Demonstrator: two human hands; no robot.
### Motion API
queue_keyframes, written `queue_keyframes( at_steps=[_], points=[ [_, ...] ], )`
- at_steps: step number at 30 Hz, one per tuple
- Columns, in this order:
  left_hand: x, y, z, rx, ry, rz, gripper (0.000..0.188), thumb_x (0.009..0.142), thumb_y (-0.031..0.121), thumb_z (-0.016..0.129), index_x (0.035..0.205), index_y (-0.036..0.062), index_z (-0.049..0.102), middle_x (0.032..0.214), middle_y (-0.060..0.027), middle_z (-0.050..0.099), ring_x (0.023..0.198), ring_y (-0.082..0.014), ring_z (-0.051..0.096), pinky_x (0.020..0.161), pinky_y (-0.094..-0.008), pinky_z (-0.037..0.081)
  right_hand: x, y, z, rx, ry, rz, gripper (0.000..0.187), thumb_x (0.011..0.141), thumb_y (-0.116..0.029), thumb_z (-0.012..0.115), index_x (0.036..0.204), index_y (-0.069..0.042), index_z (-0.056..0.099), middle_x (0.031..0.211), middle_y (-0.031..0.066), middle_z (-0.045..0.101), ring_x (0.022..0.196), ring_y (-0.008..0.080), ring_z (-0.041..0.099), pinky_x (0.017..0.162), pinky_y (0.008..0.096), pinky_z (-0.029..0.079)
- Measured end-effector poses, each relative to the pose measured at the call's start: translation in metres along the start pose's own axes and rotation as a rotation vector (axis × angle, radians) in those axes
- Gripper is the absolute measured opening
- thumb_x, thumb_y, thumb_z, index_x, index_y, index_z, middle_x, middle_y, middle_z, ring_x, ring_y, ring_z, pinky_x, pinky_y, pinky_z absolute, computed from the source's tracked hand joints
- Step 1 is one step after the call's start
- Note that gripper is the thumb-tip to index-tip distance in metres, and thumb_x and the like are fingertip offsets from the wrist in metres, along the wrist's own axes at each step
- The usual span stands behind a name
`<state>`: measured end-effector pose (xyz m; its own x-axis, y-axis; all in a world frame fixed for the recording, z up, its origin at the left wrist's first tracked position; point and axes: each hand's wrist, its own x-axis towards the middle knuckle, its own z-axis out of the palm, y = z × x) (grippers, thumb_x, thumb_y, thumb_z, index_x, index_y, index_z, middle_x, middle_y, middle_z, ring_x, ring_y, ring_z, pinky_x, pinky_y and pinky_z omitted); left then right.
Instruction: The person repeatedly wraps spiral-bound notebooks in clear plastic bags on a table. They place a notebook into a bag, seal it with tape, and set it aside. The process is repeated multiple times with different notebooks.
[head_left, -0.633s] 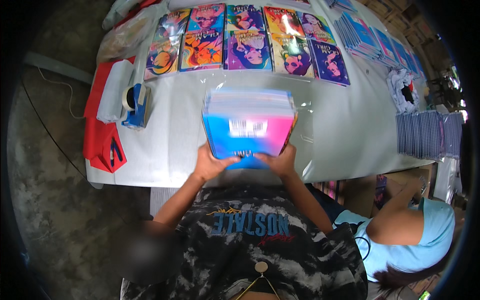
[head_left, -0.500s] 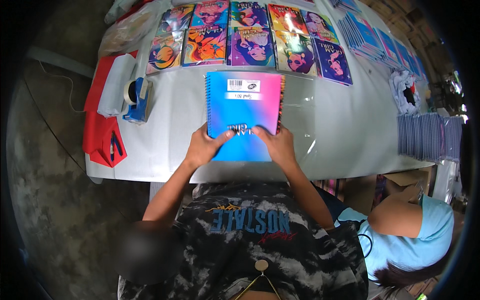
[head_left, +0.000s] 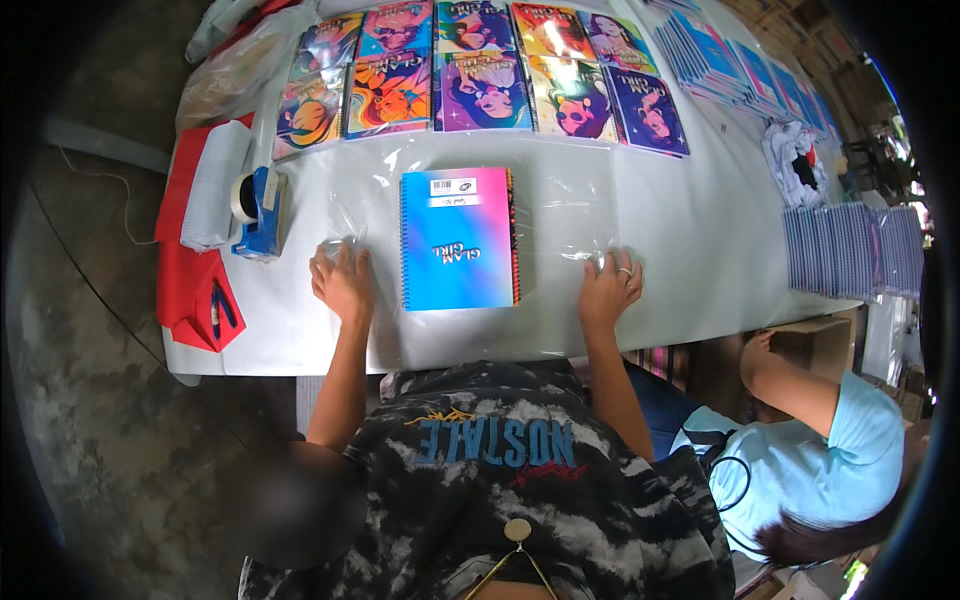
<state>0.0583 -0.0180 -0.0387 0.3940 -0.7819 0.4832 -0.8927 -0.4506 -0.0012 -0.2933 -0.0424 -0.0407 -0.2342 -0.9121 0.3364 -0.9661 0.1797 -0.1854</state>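
Nearest, the left hand [head_left: 342,283] and the right hand [head_left: 608,290] lie flat and open, palms down, pressing the two side edges of a clear plastic sheet [head_left: 560,215] spread on the white counter [head_left: 700,250]. Between the hands, touching neither, a blue-and-pink spiral notebook [head_left: 458,238] lies on that sheet. Left of it stands a blue tape dispenser [head_left: 258,212]. Farther back runs a row of colourful notebook covers [head_left: 480,75].

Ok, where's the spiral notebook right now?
Head view: the spiral notebook lies flat on the clear plastic sheet, mid-table, between the left hand and right hand.
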Motion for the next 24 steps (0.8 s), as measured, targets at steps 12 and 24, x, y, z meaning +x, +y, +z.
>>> queue_keyframes(
  at_steps=[12, 24],
  points=[
    [0.018, -0.017, 0.008, -0.171, -0.203, 0.005, 0.044, 0.077, 0.031, 0.072, 0.1, -0.0031, 0.056, 0.09, -0.0127, 0.06, 0.07, -0.0183, 0.058, 0.068, -0.0265, 0.046, 0.035, 0.014, -0.022, 0.991, -0.282, 0.652, 0.032, 0.075, -0.016, 0.073, 0.098, 0.002, 0.059, 0.095, 0.0089, 0.06, 0.071, 0.0164, 0.059, 0.062, 0.0277, 0.046],
    [0.062, -0.034, -0.027, -1.19, -0.785, -0.733, 0.035, 0.08, 0.027, 0.069, 0.104, 0.0038, 0.062, 0.078, -0.0007, 0.059, 0.064, -0.0091, 0.05, 0.058, -0.0248, 0.04, 0.056, 0.025, -0.033, 1.164, -0.556, 0.375, 0.019, 0.086, -0.014, 0.059, 0.087, 0.004, 0.062, 0.068, 0.008, 0.064, 0.057, 0.0127, 0.059, 0.053, 0.0244, 0.043]
  ],
)
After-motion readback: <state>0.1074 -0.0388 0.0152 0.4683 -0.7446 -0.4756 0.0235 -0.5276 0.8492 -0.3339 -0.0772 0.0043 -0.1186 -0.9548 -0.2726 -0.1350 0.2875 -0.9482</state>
